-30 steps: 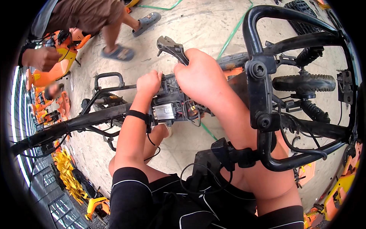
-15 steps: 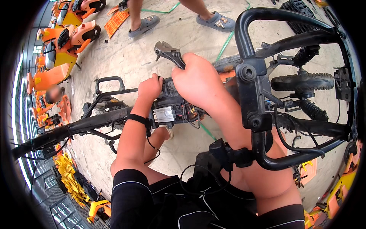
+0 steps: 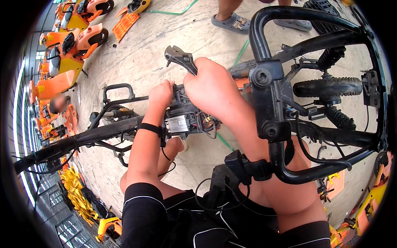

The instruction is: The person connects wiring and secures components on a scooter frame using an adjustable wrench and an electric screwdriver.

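A grey adjustable wrench (image 3: pixel 180 57) juts up and left from the fist of my right hand (image 3: pixel 210 82), its jaw clear of the metal parts around it. That hand hovers over the middle of a black scooter frame (image 3: pixel 99 129). My left hand (image 3: pixel 161 94) is closed at the far side of the frame's middle, fingertips together beside a dark bracket; what they pinch is hidden. Just below sits a silver controller box (image 3: pixel 178 123), with loose wires (image 3: pixel 206 123) at its right. A black strap circles my left wrist.
A thick tubular rack (image 3: pixel 264 37) rises at the right, close to my right forearm. Behind it are the wheel (image 3: pixel 326 87) and springs. Orange and yellow scooters (image 3: pixel 68 49) line the left. A person's grey clogs (image 3: pixel 231 23) stand beyond the frame; green strapping (image 3: pixel 244 51) crosses the floor.
My right hand and the wrench have shifted slightly left. My left hand stays nearly in place. The person beyond the frame has stepped to the right.
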Tool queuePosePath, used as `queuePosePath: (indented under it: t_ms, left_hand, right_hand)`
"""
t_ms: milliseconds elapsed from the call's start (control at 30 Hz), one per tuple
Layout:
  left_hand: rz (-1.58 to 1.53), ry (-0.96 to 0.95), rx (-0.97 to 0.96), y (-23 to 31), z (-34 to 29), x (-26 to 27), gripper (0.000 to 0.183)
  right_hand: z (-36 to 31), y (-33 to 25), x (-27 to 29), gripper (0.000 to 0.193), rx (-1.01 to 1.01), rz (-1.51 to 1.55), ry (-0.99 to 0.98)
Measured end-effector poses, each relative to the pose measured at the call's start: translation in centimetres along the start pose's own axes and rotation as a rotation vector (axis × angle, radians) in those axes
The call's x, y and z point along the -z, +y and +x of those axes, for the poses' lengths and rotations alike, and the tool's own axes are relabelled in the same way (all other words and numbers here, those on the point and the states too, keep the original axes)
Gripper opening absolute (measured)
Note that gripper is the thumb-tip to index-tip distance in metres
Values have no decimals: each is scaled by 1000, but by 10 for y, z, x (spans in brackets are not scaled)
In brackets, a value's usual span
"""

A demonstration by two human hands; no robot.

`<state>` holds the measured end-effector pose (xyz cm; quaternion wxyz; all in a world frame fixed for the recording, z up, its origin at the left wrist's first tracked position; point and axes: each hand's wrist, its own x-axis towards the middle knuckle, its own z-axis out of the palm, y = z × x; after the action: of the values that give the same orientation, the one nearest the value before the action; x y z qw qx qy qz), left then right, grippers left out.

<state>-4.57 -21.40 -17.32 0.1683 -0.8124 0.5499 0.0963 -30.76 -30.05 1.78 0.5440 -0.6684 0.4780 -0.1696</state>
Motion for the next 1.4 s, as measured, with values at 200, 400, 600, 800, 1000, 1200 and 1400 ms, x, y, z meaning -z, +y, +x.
queuePosePath:
  t_ms: [200,400,600,800,1000,1200,1400]
  left_hand:
    - [-35,35,-13,-1,-6,5,46]
    - [-31,30,-31,-2,-4,11,46]
    - [-26,20,-11,4,-9,13,49]
    - [-23,9,-7,0,-4,11,51]
    - [-19,35,-30,-4,-5,8,50]
    - [-1,-2,-47,-5,-4,13,47]
    - [-14,-1,-37,-2,-7,19,49]
  right_hand:
    - [3,3,1,28,6,-64,-43]
    - [5,3,1,28,-13,-69,-52]
    - [0,-1,2,28,-2,3,-19]
    - [3,1,5,28,-6,-54,-51]
    - [0,6,2,28,104,-70,8]
    - [0,8,0,29,54,-56,-7]
    - [1,9,-3,29,110,-68,38]
